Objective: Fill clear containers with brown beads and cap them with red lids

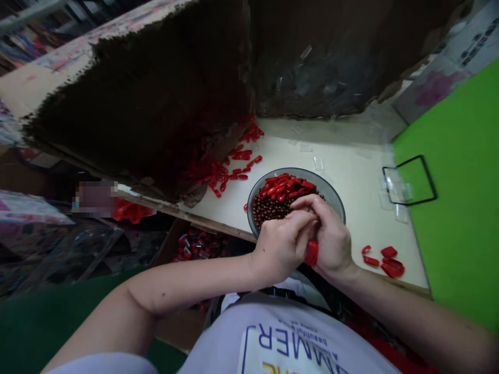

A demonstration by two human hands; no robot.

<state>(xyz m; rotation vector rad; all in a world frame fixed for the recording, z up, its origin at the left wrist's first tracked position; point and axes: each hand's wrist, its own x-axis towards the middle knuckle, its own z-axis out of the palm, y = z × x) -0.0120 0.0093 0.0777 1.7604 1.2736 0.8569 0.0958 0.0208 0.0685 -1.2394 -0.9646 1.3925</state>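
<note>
so, head view: left hand (280, 249) and right hand (331, 234) clench together over a grey bowl (296, 171), pinching one red piece (311, 253), long axis near upright. bowl holds brown beads (271, 214) under a red heap (283, 187), uncountable. about four loose red pieces (389, 252) lie right of it on the white tabletop (351, 156).

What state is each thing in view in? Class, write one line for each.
left hand: closed, against the right hand
right hand: closed, above the bowl's edge
red piece: held between both hands
bowl: on the table, filled
brown beads: heaped in the bowl
loose red pieces: scattered on the table
black wire frame: lying flat
</note>
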